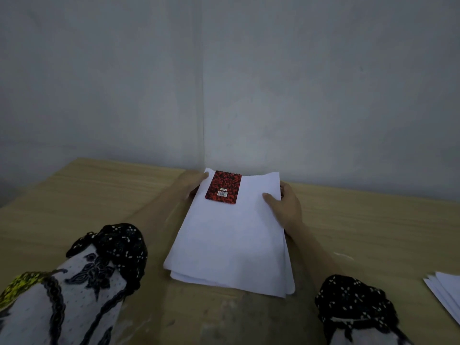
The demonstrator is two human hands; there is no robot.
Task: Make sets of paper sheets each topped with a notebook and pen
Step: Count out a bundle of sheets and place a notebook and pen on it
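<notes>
A stack of white paper sheets [231,240] lies on the wooden table, reaching toward the far edge by the wall. A small red-and-black speckled notebook [224,187] with a barcode label rests on the stack's far left part. My left hand [193,183] grips the stack's far left edge next to the notebook. My right hand [286,205] holds the stack's far right edge, thumb on top of the sheets. No pen is visible.
The light wooden table [99,195] ends at a grey wall [224,83] just beyond the stack. Several more loose white sheets [445,292] lie at the right edge of the view. My patterned sleeves fill the lower corners.
</notes>
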